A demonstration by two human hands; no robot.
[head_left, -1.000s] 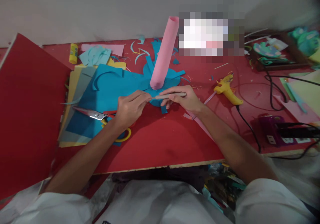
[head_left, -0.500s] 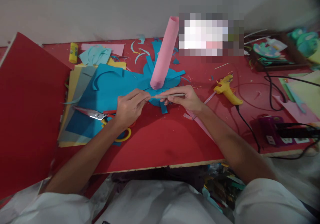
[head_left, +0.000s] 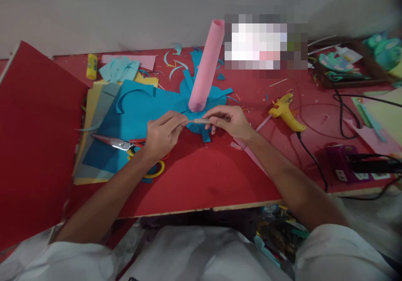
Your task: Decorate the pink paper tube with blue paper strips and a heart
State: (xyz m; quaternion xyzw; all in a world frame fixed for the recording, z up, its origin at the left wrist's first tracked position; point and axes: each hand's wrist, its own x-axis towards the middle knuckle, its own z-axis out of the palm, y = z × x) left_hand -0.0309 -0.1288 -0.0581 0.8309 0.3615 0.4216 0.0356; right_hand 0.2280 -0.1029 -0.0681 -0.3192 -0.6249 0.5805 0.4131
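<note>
A slim grey-brown pen-like tool (head_left: 201,121) lies level between my hands, its thin tip pointing left. My right hand (head_left: 234,122) is closed around the handle with thumb and fingers. At the tip, my left hand (head_left: 166,132) is pinched shut; whatever small piece is between those fingertips is too small to make out. Just beyond them stands a tilted pink paper tube (head_left: 207,63) on a blue paper flower shape (head_left: 216,99) with strips sticking out. Scissors (head_left: 119,143) with red and yellow handles lie partly under my left forearm, on blue paper sheets (head_left: 132,124).
A yellow glue gun (head_left: 287,111) with a black cord lies right of my right hand. A glue stick (head_left: 91,66) stands back left. Further right are a purple box (head_left: 341,161) and a tray (head_left: 373,78) of scraps. A red board (head_left: 37,147) rises at the left.
My right fingers have shifted along the tool and turned a little, so its back end is now hidden in the hand. My left hand has hardly moved.
</note>
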